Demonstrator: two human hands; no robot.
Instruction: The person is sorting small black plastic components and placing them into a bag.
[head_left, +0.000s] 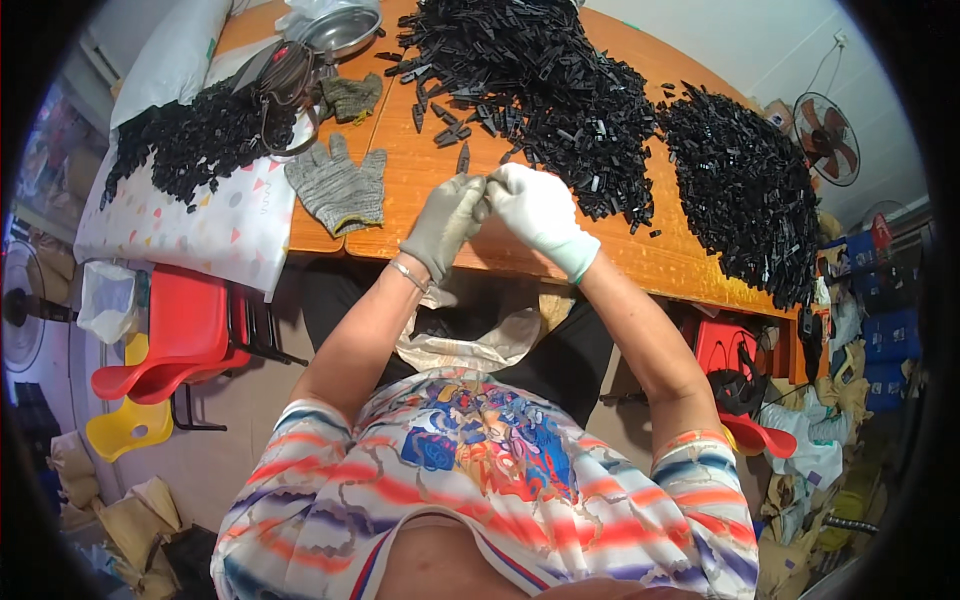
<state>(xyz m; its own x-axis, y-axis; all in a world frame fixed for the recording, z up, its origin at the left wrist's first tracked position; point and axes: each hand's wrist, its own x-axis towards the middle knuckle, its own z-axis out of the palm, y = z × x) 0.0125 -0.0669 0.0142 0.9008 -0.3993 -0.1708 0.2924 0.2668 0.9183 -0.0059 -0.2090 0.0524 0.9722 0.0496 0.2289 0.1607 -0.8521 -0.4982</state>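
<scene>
My left hand (445, 225), in a grey-green glove, and my right hand (540, 212), in a white glove, meet at the table's near edge. The fingers of both are pinched together at the fingertips; whatever lies between them is too small and hidden to make out. Just beyond my left hand lies a single narrow, pointed black plastic piece (463, 158). A large heap of similar black pieces (570, 110) spreads over the table past my hands. Below them, an open whitish sack (470, 350) sits at my lap, its inside dark.
On the orange wooden table (400, 150), a second black heap (745, 190) lies right and a third (190, 145) left on a patterned white sheet. Grey knit gloves (340, 185) and a metal bowl (345, 30) are left of centre. A red chair (190, 325) stands left, a fan (827, 138) right.
</scene>
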